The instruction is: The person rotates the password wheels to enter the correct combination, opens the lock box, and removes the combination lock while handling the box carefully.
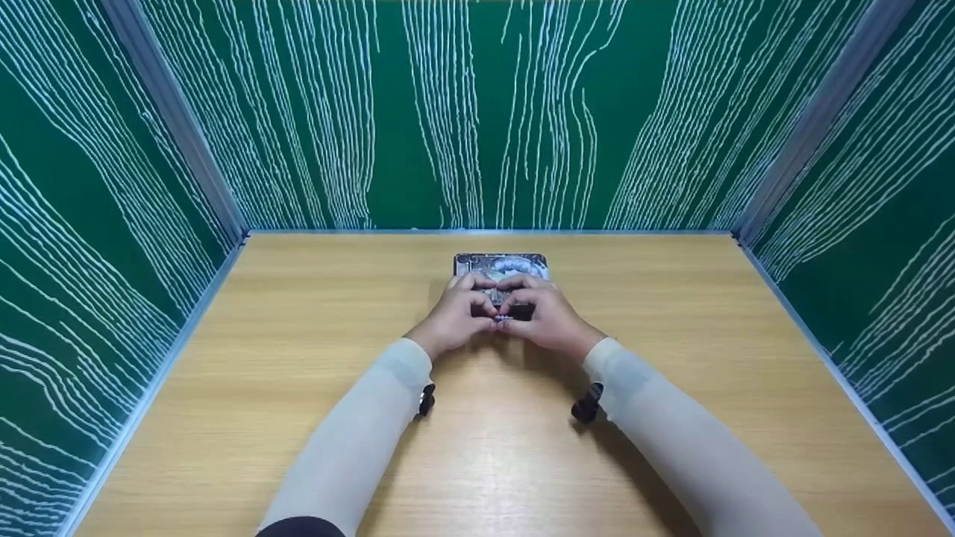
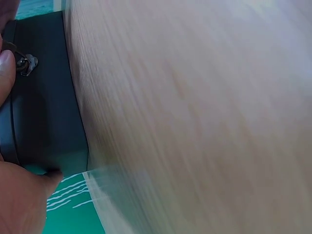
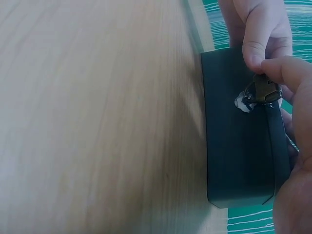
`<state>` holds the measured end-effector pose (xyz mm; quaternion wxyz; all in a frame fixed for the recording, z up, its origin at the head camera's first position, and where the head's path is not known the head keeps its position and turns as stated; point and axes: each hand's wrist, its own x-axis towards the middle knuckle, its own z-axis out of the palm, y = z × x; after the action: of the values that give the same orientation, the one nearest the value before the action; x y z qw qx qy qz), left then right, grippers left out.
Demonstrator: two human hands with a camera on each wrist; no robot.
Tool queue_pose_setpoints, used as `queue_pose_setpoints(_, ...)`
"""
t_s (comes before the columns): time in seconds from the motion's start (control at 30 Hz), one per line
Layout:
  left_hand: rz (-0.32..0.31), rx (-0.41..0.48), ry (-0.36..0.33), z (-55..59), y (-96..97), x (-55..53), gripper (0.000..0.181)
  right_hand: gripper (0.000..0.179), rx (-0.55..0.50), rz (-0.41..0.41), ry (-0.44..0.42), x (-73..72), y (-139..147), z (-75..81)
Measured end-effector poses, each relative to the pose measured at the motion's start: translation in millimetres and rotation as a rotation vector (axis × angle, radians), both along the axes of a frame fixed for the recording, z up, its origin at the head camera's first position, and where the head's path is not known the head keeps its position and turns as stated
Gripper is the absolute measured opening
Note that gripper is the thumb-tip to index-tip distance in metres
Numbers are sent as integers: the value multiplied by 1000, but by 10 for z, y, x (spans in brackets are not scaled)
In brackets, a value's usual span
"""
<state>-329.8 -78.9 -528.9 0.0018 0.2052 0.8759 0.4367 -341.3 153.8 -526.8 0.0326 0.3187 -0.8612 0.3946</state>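
Observation:
A small dark box (image 1: pixel 515 262) with a patterned lid rests near the back of the table. My left hand (image 1: pixel 456 317) and right hand (image 1: pixel 548 317) grip it from either side, fingers curled over the lid and thumbs meeting at the front. Its plain black front shows in the left wrist view, where a metal latch (image 2: pixel 28 64) sits beside a thumb. From the right wrist, the brass-coloured clasp (image 3: pixel 265 90) hangs at the lid's edge, both thumb tips close above it. The hands hide much of the lid.
The wooden table (image 1: pixel 477 447) has light strips along its edges. Green walls (image 1: pixel 388 149) with wavy white lines stand behind and on both sides. Dark wrist devices (image 1: pixel 587 405) hang under the sleeves.

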Motion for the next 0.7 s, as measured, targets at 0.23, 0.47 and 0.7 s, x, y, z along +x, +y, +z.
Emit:
queue_pose_setpoints(0.23,4,2,-6,-6,5,-2,10,14,2,9,21,-8,0,-11)
queue_pose_setpoints(0.47,-3,0,18,0,5,8,12,17,6,4,33,3,3,-17)
queue_pose_setpoints(0.7,-2,5,22,1,7,16,12,14,-9,8,43,3,0,-14)
